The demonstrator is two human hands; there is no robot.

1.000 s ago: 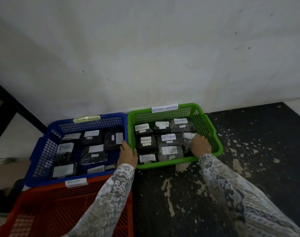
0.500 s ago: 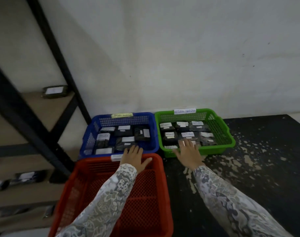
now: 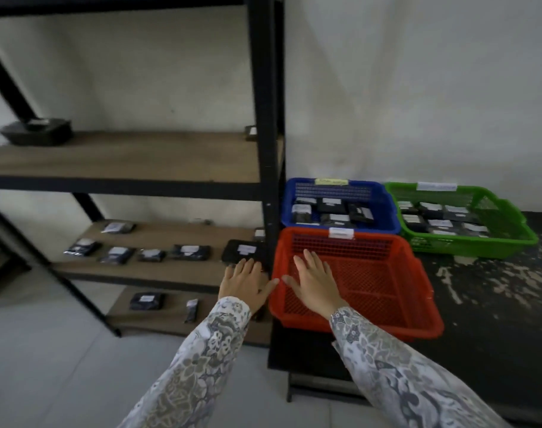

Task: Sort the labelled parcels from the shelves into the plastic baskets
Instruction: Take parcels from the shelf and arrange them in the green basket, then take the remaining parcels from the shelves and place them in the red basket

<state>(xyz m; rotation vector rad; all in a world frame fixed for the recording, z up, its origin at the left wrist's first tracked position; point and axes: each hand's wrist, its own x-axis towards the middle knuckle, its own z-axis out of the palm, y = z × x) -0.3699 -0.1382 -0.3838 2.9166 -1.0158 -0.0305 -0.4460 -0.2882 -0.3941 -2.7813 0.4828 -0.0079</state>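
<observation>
Two bare hands reach forward with fingers spread; the left hand (image 3: 244,281) is near a black parcel (image 3: 244,251) on the middle shelf (image 3: 158,267); the right hand (image 3: 314,281) hovers over the red basket (image 3: 418,291); behind it, a blue basket (image 3: 387,208) and green basket (image 3: 510,239) hold labelled parcels.

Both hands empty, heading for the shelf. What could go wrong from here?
1. The black shelf upright stands between the left hand and the nearest parcel; the hand could knock it.
2. Basket labels are blurred; mis-sorting is possible.
3. The red basket overhangs the platform's front edge; a bump might tip it.
</observation>
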